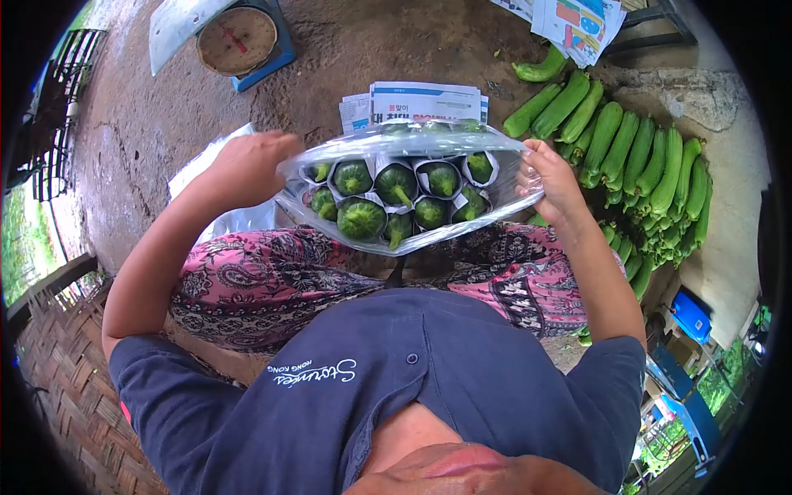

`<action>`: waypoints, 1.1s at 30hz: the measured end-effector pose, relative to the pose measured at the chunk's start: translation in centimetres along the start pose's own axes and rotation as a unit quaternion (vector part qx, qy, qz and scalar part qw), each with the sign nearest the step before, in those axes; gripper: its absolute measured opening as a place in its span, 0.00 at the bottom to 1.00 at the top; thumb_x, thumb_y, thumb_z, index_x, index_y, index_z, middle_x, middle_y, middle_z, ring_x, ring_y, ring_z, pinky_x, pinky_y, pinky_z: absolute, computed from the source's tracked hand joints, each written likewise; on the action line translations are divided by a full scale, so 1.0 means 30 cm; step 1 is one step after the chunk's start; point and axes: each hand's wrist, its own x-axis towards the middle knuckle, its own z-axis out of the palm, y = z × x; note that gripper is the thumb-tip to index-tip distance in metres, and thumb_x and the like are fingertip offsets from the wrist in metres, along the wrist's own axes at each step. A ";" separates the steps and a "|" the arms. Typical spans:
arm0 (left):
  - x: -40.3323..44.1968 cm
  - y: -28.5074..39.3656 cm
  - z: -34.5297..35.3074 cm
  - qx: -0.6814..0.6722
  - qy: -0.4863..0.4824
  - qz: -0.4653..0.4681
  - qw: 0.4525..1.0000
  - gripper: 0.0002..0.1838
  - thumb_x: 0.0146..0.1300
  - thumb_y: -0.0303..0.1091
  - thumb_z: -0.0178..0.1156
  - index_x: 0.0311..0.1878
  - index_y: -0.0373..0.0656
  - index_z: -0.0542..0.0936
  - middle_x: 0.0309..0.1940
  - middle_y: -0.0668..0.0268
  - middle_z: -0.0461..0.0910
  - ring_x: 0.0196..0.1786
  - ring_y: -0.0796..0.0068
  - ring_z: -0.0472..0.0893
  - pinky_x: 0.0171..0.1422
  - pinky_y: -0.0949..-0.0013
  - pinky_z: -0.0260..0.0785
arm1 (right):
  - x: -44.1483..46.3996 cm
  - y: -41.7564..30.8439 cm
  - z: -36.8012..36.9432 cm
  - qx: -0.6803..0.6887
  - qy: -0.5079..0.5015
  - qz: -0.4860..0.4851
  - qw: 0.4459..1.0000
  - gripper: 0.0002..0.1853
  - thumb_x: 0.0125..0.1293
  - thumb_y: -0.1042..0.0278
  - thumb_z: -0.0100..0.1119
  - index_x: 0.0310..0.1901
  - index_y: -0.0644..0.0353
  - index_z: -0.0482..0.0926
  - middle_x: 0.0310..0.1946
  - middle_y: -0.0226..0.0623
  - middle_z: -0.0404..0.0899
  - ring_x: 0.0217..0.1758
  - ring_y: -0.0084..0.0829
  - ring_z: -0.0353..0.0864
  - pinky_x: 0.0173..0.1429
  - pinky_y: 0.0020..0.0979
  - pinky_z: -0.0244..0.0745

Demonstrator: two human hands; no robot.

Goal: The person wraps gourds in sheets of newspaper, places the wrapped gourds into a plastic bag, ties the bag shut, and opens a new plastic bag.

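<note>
A clear plastic bag stands with its mouth wide between my hands, in front of my lap. Inside it, several green cucumber-like vegetables are packed upright, stem ends up, many with white paper around them. My left hand is closed at the bag's left rim; its fingertips are mostly hidden. On the opposite side, my right hand grips the rim with fingers curled around the plastic. Just beyond the bag, a stack of printed newspaper sheets lies on the floor.
A large pile of long green vegetables covers the floor on the right. A blue dial scale with a round pan stands at the far left. More printed sheets lie at the back right. White plastic is beside my left forearm.
</note>
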 end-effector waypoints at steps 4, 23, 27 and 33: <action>0.089 0.140 -0.017 -0.034 0.136 0.117 0.983 0.34 0.51 0.38 0.62 0.63 0.43 0.66 0.57 0.50 0.71 0.59 0.52 0.72 0.62 0.58 0.66 | 0.027 -0.020 -0.006 0.019 -0.021 0.001 1.000 0.05 0.68 0.72 0.49 0.44 0.53 0.67 0.19 0.25 0.64 0.17 0.19 0.62 0.22 0.25 0.64; 0.400 0.349 -0.002 -0.411 0.199 0.158 0.876 0.21 0.64 0.28 0.52 0.61 0.41 0.70 0.40 0.62 0.79 0.33 0.78 0.74 0.38 0.70 0.69 | -0.002 0.000 0.041 0.195 0.016 -0.032 0.980 0.10 0.65 0.74 0.53 0.48 0.55 0.70 0.28 0.31 0.74 0.31 0.27 0.75 0.40 0.35 0.77; 0.472 0.256 -0.066 -0.461 0.247 0.129 0.843 0.20 0.65 0.29 0.50 0.60 0.39 0.71 0.44 0.58 0.79 0.39 0.76 0.78 0.45 0.70 0.71 | -0.153 0.117 0.122 0.185 0.127 -0.106 0.969 0.13 0.66 0.68 0.55 0.51 0.52 0.69 0.40 0.33 0.74 0.43 0.32 0.75 0.52 0.41 0.74; 0.539 0.234 -0.064 -0.504 0.233 0.165 0.815 0.20 0.64 0.28 0.49 0.58 0.33 0.70 0.54 0.53 0.75 0.57 0.66 0.74 0.64 0.66 0.64 | -0.302 0.413 0.114 -0.017 -0.013 0.181 0.983 0.22 0.64 0.55 0.59 0.54 0.56 0.68 0.47 0.35 0.76 0.49 0.31 0.76 0.51 0.36 0.71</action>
